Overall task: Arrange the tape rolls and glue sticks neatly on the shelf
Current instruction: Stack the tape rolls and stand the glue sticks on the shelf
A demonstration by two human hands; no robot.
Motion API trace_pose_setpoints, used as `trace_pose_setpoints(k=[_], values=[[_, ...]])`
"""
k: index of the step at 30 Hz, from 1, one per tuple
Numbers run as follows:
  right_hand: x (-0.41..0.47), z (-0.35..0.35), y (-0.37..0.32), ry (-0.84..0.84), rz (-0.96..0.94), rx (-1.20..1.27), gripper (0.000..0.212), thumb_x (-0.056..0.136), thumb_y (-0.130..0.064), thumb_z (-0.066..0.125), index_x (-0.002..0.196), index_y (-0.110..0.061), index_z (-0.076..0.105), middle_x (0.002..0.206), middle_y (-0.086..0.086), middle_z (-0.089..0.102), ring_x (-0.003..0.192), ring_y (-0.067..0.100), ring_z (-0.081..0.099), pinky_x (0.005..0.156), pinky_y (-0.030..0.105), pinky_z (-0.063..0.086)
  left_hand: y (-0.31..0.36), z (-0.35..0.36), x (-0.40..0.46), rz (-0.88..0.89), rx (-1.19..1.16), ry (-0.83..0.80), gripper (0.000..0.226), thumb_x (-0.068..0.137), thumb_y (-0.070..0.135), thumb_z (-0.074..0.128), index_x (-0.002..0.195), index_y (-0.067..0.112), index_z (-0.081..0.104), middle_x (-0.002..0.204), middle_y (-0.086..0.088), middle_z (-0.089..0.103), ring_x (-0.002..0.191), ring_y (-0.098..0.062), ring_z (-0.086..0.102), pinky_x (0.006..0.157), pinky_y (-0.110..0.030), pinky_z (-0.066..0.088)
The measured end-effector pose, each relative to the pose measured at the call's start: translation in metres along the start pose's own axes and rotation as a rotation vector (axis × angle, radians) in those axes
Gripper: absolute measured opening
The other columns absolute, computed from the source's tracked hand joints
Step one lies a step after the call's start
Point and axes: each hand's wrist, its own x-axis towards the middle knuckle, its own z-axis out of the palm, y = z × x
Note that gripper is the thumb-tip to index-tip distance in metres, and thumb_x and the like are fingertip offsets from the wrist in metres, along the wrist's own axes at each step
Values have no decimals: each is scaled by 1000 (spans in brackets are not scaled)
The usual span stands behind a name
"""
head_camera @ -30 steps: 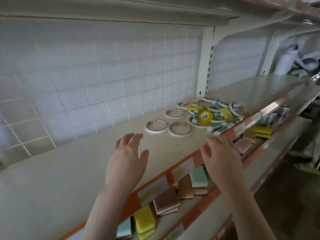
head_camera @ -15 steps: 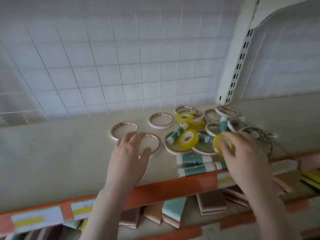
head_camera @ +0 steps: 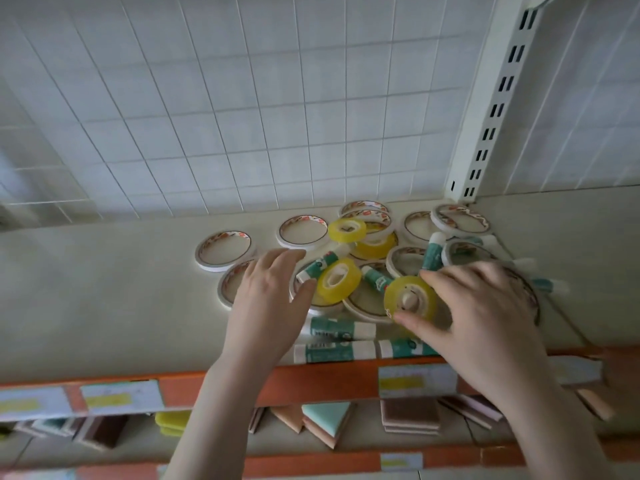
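Gripping yellow tape roll — right fingers now curled | left hand still flat

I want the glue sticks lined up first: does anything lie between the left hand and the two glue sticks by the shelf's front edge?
Nothing visible does. The left hand hovers just above the two green-and-white glue sticks, partly covering their left ends.

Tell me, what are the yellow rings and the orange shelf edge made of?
The yellow tape rolls look like glossy see-through plastic film wound on a pale core; light shines through them. The orange shelf edge looks like painted metal or plastic, smooth and matte; I can't tell which.
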Motion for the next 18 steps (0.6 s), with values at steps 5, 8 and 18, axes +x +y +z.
trace_pose_setpoints(k=[5, 8, 18], values=[[1, 3, -2, -14, -76, -33, 70, 72, -66, 53, 109, -8, 66, 92, 2, 66, 88, 27, 59, 72, 38, 49, 5, 0, 3, 8, -9, -9, 41, 87, 27, 60, 127, 21, 55, 128, 4, 53, 118, -18, 47, 91, -26, 33], [1, 3, -7, -24, -106, 24, 66, 68, -51, 62, 114, -6, 64, 92, 2, 63, 85, 22, 61, 71, 34, 52, 6, 1, 5, 5, -11, -8, 41, 88, 27, 60, 128, 21, 54, 129, 4, 52, 119, -18, 46, 92, -27, 33], [5, 8, -10, -37, -155, 54, 68, 66, -45, 66, 122, -7, 59, 94, -2, 61, 84, 18, 60, 68, 28, 53, 12, 6, 10, 20, -10, -78, 40, 91, 38, 53, 129, 27, 52, 131, 9, 50, 120, -12, 43, 84, -19, 28]])
